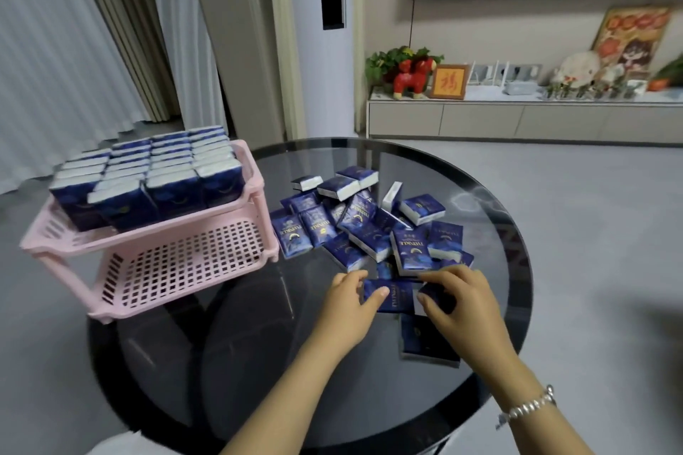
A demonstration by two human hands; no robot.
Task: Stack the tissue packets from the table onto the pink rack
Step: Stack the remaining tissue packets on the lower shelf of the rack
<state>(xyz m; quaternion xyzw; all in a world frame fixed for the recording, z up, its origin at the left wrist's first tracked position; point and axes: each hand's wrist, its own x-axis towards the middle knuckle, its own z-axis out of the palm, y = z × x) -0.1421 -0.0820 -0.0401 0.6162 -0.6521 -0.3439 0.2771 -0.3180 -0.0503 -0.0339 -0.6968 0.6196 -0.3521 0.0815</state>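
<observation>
Head view: dark-blue tissue packets (364,222).

Round dark glass surface (258,362) smooth and mirror-glossy, two-tier pink plastic rack (184,266) with matt perforated shelves, dark blue tissue packets (354,229) in shiny plastic film wrap, beaded silvery metal bracelet (528,407), pale cloth curtains (55,48) softly pleated
</observation>
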